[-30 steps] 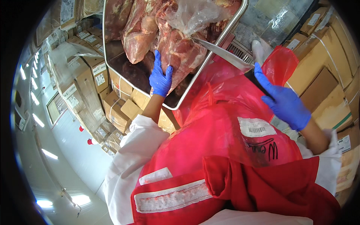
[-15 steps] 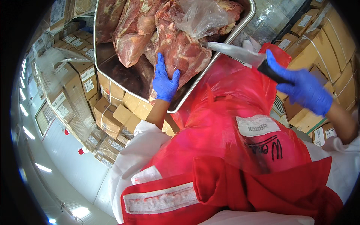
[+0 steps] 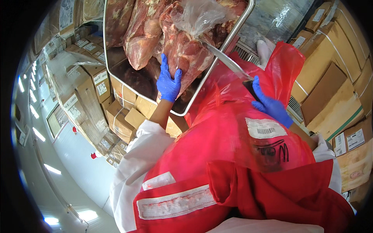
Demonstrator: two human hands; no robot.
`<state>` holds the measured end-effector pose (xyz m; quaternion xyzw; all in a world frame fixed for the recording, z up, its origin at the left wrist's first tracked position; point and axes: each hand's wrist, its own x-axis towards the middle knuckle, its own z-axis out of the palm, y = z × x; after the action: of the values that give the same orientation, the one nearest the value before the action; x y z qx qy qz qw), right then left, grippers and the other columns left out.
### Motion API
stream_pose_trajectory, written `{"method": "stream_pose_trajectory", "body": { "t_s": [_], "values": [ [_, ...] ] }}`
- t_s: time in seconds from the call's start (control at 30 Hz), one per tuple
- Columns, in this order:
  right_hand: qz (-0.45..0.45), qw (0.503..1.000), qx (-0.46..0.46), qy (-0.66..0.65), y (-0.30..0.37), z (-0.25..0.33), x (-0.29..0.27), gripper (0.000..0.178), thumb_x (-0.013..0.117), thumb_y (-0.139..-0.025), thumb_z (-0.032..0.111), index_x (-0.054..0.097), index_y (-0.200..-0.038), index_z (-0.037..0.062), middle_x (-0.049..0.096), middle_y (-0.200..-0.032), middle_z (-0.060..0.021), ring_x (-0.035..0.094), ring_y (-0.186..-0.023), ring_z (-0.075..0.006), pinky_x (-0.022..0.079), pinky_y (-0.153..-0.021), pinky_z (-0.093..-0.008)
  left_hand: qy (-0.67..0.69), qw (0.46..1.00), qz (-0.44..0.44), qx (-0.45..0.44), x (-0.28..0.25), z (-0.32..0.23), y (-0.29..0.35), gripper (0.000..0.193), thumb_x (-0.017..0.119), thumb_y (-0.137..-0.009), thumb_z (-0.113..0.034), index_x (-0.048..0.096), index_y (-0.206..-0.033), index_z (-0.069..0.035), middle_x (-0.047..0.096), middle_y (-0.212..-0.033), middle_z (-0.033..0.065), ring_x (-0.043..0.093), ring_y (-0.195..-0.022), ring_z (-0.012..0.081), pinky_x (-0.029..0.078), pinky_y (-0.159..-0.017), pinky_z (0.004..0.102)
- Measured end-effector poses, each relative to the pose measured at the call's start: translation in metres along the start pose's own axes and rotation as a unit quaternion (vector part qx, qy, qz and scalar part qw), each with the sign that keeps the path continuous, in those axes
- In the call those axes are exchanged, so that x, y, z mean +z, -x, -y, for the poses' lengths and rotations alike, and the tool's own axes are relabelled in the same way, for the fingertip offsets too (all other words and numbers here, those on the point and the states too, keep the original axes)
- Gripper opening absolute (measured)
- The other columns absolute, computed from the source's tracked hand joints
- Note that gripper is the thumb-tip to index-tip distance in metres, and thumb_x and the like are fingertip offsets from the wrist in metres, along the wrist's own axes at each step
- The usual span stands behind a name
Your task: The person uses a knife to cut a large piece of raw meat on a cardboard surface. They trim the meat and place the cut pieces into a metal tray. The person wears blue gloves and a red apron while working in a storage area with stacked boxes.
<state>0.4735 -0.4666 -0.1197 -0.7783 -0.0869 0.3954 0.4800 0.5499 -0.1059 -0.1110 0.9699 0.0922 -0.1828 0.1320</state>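
Large cuts of raw red meat fill a metal tub [image 3: 105, 46] in front of me. My left hand [image 3: 169, 83], in a blue glove, lies on the near end of one piece of meat [image 3: 190, 58], its fingers stretched along the surface. In my right hand [image 3: 272, 106], also gloved in blue, is a knife [image 3: 229, 64] with a dark handle. The blade points up and left across the tub's right rim, its tip at the meat. Clear plastic film [image 3: 204, 15] covers part of that piece. Another meat piece [image 3: 140, 42] lies to its left.
Cardboard boxes [image 3: 334, 77] are stacked close on my right. A pallet of wrapped boxes [image 3: 77, 89] stands on the left, with more boxes [image 3: 120, 116] beside and below the tub. A red plastic apron [image 3: 217, 132] covers my front, near the tub's edge.
My right hand has moved left and slightly down, closer to my body, with the knife. The blade now slants more steeply. My left hand stays on the same meat; the view has shifted slightly.
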Motion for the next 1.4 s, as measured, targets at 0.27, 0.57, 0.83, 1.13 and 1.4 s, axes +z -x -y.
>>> {"method": "stream_pose_trajectory", "body": {
  "t_s": [0.27, 0.57, 0.83, 1.13, 1.4],
  "values": [
    [0.162, 0.980, 0.062, 0.099, -0.021, 0.110, -0.164, 0.075, 0.053, -0.083, 0.004, 0.015, -0.143, 0.0313, 0.056, -0.075, -0.0186, 0.056, -0.058, -0.0280, 0.048, -0.060, -0.0381, 0.020, 0.999, -0.017, 0.027, 0.002, 0.006, 0.000, 0.082, 0.059, -0.078, -0.043, 0.018, -0.143, -0.013, 0.042, -0.134, 0.0179, 0.054, -0.105, 0.0385, 0.046, -0.083, 0.0426],
    [0.200, 0.935, 0.254, 0.148, -0.096, 0.211, -0.210, 0.075, 0.054, -0.074, 0.000, 0.032, -0.139, 0.0320, 0.054, -0.074, -0.0065, 0.053, -0.041, -0.0125, 0.042, -0.033, -0.0255, 0.082, 0.995, -0.020, 0.046, 0.004, 0.002, 0.001, 0.090, 0.059, -0.077, -0.050, 0.016, -0.142, -0.005, 0.030, -0.143, 0.0172, 0.034, -0.124, 0.0456, 0.031, -0.102, 0.0430],
    [0.137, 0.965, 0.222, 0.005, -0.044, 0.159, -0.147, 0.071, 0.052, -0.085, 0.001, 0.022, -0.142, 0.0302, 0.049, -0.070, -0.0076, 0.040, -0.053, -0.0104, 0.045, -0.057, -0.0249, 0.070, 0.996, -0.019, 0.050, 0.008, 0.005, 0.002, 0.092, 0.059, -0.077, -0.050, 0.013, -0.143, -0.006, 0.026, -0.145, 0.0163, 0.032, -0.125, 0.0473, 0.030, -0.104, 0.0436],
    [0.068, 0.988, 0.126, 0.061, -0.014, 0.080, -0.086, 0.073, 0.057, -0.084, 0.009, 0.018, -0.141, 0.0339, 0.058, -0.092, -0.0264, 0.059, -0.070, -0.0363, 0.047, -0.070, -0.0387, 0.049, 0.998, -0.011, 0.035, 0.005, 0.004, -0.001, 0.087, 0.061, -0.077, -0.044, 0.018, -0.142, -0.006, 0.031, -0.142, 0.0176, 0.040, -0.121, 0.0398, 0.035, -0.099, 0.0415],
    [0.004, 0.999, 0.018, 0.037, -0.006, 0.029, -0.040, 0.074, 0.057, -0.086, 0.018, 0.011, -0.143, 0.0318, 0.058, -0.084, -0.0238, 0.059, -0.073, -0.0394, 0.046, -0.067, -0.0433, 0.010, 0.999, -0.036, 0.033, 0.008, 0.005, 0.003, 0.084, 0.057, -0.078, -0.047, 0.017, -0.143, -0.012, 0.039, -0.136, 0.0193, 0.053, -0.106, 0.0397, 0.046, -0.084, 0.0437]
  ]
}}
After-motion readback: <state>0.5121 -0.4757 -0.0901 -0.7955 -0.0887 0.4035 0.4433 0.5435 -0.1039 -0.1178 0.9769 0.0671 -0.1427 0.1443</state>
